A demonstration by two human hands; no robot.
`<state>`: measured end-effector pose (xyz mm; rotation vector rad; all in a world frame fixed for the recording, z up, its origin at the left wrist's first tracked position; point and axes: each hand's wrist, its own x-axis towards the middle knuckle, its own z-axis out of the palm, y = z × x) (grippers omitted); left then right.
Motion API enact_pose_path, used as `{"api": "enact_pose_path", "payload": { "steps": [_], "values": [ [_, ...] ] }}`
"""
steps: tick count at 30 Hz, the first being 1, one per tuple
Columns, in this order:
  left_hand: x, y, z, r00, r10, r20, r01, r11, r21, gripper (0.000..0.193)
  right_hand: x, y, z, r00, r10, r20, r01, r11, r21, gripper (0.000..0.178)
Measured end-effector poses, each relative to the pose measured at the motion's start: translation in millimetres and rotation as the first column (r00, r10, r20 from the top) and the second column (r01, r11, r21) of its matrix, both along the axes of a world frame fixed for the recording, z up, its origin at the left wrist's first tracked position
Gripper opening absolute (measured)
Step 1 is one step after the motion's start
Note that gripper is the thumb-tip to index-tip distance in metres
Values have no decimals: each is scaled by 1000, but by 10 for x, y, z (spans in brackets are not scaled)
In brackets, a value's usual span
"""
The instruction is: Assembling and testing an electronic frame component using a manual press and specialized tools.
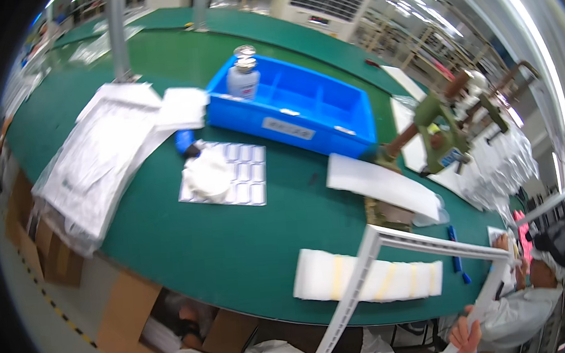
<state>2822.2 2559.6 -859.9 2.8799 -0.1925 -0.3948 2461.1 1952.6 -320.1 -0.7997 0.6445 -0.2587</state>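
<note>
My right hand (466,336) grips the lower right part of a white rectangular frame (439,242), its fingers wrapped round the bar. The frame has a row of dark slots along its bars and is held tilted over the table's near edge. Low on the left, my left hand (187,314) reaches down into an open cardboard box (129,315) holding clear plastic wrapping; its fingers are too unclear to read. Beneath the frame, on the green table (216,255), lies a white padded bundle (317,276) with yellowish bands.
A blue divided bin (251,121) holds silver-topped bottles (244,83). Nearby are a label sheet (250,172) with a crumpled white cloth (208,176) and plastic-bagged white sheets (104,150). A green hand press (435,131) stands right. Another person (525,310) works at the far right.
</note>
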Motion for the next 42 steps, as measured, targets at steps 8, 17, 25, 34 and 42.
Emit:
{"api": "enact_pose_path", "payload": {
  "steps": [8, 17, 25, 34, 42],
  "values": [
    [85, -246, 1969, 959, 146, -245, -99, 976, 193, 21, 674, 337, 302, 994, 78, 80, -63, 983, -173, 44],
    [202, -952, 5624, 874, -349, -338, -53, 623, -780, 22, 1526, -30, 347, 991, 111, 75, -126, 964, 233, 35],
    [747, -2501, 5410, 783, -587, 206, 526, 448, -722, 57, 1856, -216, 349, 973, 190, 131, -221, 930, 295, 33],
    [141, -2491, 5467, 882, -434, 185, 440, 616, -653, 46, 1916, -221, 433, 981, 170, -95, -194, 892, -408, 54],
    [539, -2333, 5386, 681, -723, -118, 293, 417, -860, 118, 2015, -384, 450, 973, 165, -165, -231, 590, -774, 54]
  ]
}}
